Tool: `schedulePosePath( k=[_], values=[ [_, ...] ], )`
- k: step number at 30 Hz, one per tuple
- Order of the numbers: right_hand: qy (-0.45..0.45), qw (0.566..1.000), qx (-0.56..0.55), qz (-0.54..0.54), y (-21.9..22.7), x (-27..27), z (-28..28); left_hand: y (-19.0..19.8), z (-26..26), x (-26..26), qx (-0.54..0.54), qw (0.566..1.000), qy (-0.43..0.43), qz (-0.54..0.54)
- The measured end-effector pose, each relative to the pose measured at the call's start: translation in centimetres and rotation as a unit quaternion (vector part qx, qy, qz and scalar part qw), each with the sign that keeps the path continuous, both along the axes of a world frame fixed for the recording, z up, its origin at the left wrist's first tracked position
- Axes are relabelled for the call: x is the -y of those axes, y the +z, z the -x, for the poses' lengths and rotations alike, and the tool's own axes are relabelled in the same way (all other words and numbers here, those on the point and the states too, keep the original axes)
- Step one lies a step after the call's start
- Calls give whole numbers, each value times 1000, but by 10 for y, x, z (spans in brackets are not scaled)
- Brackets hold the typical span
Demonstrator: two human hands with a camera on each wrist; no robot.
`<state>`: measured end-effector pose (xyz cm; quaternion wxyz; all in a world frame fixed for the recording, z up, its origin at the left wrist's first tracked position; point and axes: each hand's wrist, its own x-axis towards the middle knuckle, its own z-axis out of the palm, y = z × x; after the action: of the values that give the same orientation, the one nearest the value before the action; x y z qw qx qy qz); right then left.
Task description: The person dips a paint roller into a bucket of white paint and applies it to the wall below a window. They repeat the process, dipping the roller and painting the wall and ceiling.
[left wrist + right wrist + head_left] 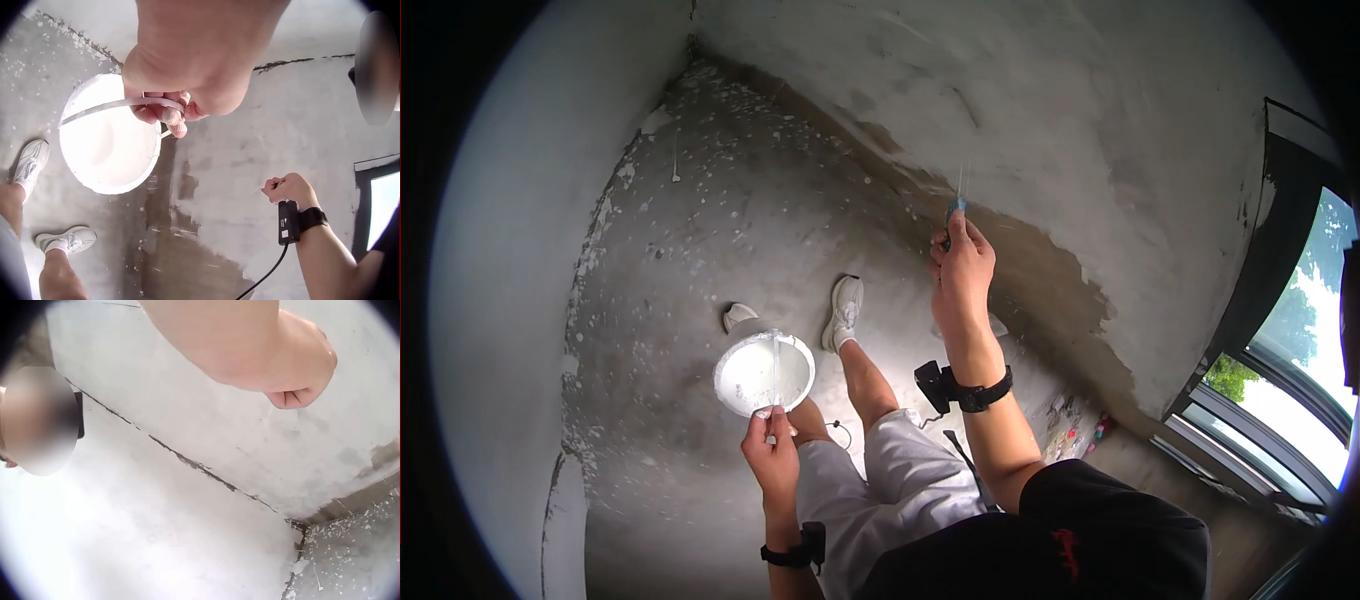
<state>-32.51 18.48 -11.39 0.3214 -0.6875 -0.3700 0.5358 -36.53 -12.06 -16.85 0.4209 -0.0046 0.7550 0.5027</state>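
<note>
In the head view, the left hand (771, 455) grips the handle of a white bucket (723, 385), which hangs beside the legs with pale material inside. The left wrist view shows the fingers of that hand (172, 112) curled round the handle strip (100, 112) above the bucket (67, 150). Raised near the wall, the right hand (965, 270) holds a tool by its blue-green handle (956, 206); a thin, blurred blade extends toward the wall (1040, 120). From the right wrist, the hand (300, 369) appears with fingers curled, its tool hidden.
The grey floor (700, 230) is spattered with white spots. An unpainted brown band (1040, 265) runs along the wall's base. A window (1300, 300) is at the right, with small debris (1072, 425) on the floor below it. Another wall (500, 250) stands at the left.
</note>
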Motion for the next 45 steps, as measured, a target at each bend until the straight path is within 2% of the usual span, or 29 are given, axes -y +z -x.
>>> schedulePosePath(
  k=[3, 5, 8, 11, 12, 16, 20, 24, 32, 35, 39, 41, 43, 45],
  values=[
    [43, 998, 29, 18, -41, -12, 14, 2, 1, 0, 7, 999, -36, 0],
    [93, 994, 51, 5, -84, -21, 10, 7, 1, 0, 21, 999, -50, -1],
    [125, 981, 139, -48, -144, -36, 9, 14, 5, 1, -35, 993, -113, 27],
    [115, 989, 94, -24, -127, -34, 25, 8, 1, 9, -49, 992, -109, 32],
    [93, 995, 16, 24, -90, -25, 38, 13, 3, 7, -55, 994, -93, 15],
    [73, 996, -42, 11, 8, -12, 50, 2, -1, 14, -77, 995, -58, 7],
    [77, 996, -36, -23, 57, 2, 40, 3, 0, 18, -67, 996, -48, 21],
    [90, 996, -15, -18, 38, -2, 46, 0, 0, 26, -71, 995, -65, 32],
    [62, 997, -32, 24, -93, -34, 96, -1, 1, 32, -78, 995, -39, 41],
    [44, 999, -20, 5, -111, -32, 106, -10, -2, 38, -68, 996, -32, 49],
    [23, 999, -38, -5, -58, -13, 103, -7, 1, 41, -72, 996, -16, 49],
    [68, 994, -68, -48, -30, -10, 88, -10, 2, 41, -58, 997, 8, 52],
    [58, 995, -64, -57, 7, -1, 82, -8, 1, 41, -60, 997, 10, 56],
    [44, 995, -64, -58, 17, -1, 82, -8, 3, 44, -69, 996, 16, 52]
  ],
)
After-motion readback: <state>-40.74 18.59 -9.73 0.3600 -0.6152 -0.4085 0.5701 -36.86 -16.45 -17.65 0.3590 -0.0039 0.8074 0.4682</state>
